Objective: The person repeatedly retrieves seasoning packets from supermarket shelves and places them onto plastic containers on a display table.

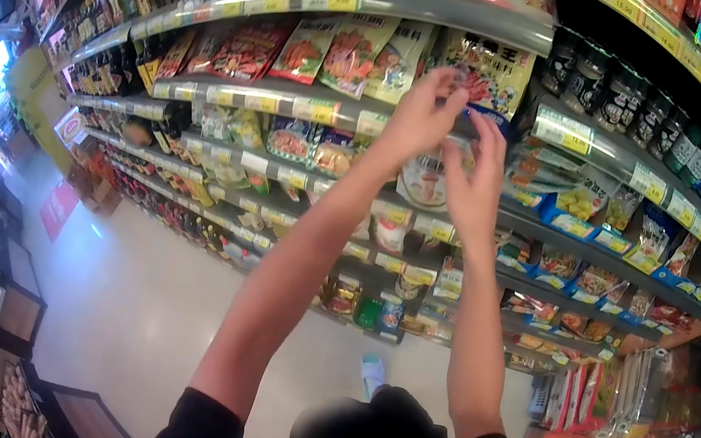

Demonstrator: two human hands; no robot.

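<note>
A yellow seasoning packet (501,69) with a red picture stands upright on the upper shelf. In front of its lower left part is my left hand (426,110), fingers bent, with a gap between thumb and fingertips. My right hand (473,180) is lower and to the right, its fingers stretched upward and thumb apart. Its fingertips reach a blue edge (492,119) at the foot of the yellow packet; whether they touch it I cannot tell. Left of my hands stand a pale yellow packet (398,63) and a packet with a food picture (356,53). Behind my right hand hangs or stands a whitish packet (423,180).
Price labels line the shelf edge (268,101). Dark-capped jars (621,93) fill the shelf at right, with bagged goods (578,203) below. Produce bins (17,301) stand at lower left beside the pale floor (129,302). Hanging packets (617,407) are at lower right.
</note>
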